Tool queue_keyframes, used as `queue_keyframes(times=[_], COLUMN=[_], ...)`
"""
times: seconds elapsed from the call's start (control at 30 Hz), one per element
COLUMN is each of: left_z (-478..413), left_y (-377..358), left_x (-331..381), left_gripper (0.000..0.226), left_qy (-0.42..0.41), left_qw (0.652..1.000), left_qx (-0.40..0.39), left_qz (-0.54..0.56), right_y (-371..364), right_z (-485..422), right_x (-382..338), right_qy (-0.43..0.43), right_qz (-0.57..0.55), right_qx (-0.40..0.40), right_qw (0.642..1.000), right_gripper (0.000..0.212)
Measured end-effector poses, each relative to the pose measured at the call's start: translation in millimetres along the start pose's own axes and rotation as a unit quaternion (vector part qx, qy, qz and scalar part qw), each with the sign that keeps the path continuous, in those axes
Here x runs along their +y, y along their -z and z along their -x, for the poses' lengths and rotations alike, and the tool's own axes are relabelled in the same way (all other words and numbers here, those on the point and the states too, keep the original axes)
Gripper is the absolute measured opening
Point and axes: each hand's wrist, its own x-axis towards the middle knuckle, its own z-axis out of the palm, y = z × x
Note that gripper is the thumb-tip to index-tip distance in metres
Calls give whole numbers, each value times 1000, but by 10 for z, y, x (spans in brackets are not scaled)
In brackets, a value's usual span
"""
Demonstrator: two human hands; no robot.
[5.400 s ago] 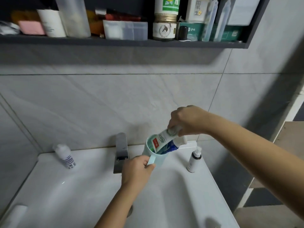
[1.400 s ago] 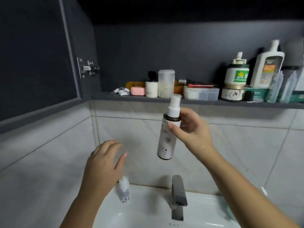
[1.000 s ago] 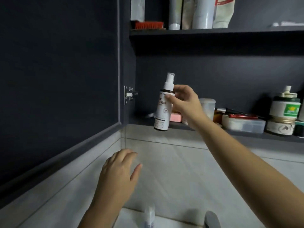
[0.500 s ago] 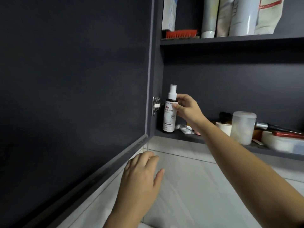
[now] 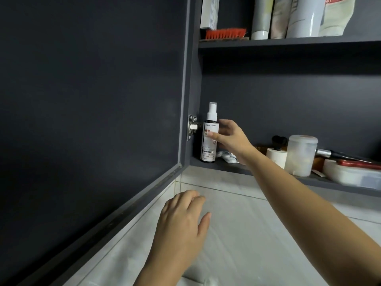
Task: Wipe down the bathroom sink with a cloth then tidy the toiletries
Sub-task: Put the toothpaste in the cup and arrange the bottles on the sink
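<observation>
R hand (image 5: 231, 139) touching spray bottle (image 5: 209, 139), L hand (image 5: 183, 221) below

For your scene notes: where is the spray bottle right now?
The spray bottle stands upright at the lower shelf's far left, beside the door hinge, the right hand touching it.

There is one view only, from the person's head, tilted up and forward into the open cabinet's lower shelf (image 5: 222, 165). It sits close: the door (image 5: 92, 100) fills the left, wall tiles (image 5: 247, 223) lie near below.
</observation>
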Motion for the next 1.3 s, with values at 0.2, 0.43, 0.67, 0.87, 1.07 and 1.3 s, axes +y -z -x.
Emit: queue_keyframes(times=[0.2,0.43,0.67,0.87,1.07,1.3], left_z=[30,81,334,1016,1936,2819], left_y=[-35,11,-38,-279,-497,-500], left_x=[-11,-15,-59,-113,-166,-169], left_gripper=[28,27,26,27,30,24], left_qy=[2,7,24,84,162,305], left_qw=[1000,1000,999,995,980,938], left_qx=[-14,-12,-30,-55,-110,-165], left_qz=[-6,-18,-16,-15,-31,-22], right_y=[-43,-82,-11,-35,-131,-252], right_z=[-24,0,689,2009,3010,3777], right_x=[58,100,78,634,1480,2112], right_qy=[-1,-3,71,160,83,21], right_qz=[5,5,151,285,358,376], right_qx=[13,8,128,85,11,-76], right_qw=[1000,1000,978,941,930,923], right_gripper=[30,44,43,29,28,33])
